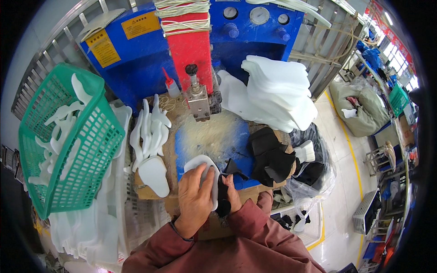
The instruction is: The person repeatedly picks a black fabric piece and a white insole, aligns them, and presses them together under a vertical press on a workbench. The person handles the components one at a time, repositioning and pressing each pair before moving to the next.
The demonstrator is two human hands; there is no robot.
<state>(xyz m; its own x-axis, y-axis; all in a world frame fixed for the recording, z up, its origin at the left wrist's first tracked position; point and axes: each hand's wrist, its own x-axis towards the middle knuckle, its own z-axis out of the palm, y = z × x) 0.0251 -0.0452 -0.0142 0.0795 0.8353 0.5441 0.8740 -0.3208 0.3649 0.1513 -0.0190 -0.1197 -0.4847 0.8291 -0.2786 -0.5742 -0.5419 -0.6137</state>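
Two hands are working at six o'clock of a flat, dusty blue board: our left hand, fingers slightly spread, is clasping a curved white foam-like pad; our right hand, fingertips hidden, grip unclear, is touching limp black cloth; uneven pressure is risking misalignment.

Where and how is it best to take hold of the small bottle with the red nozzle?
Probably around the bottle's pale body, coming from the left: the red machine arm crowds its right side, and the thin red nozzle points upward.
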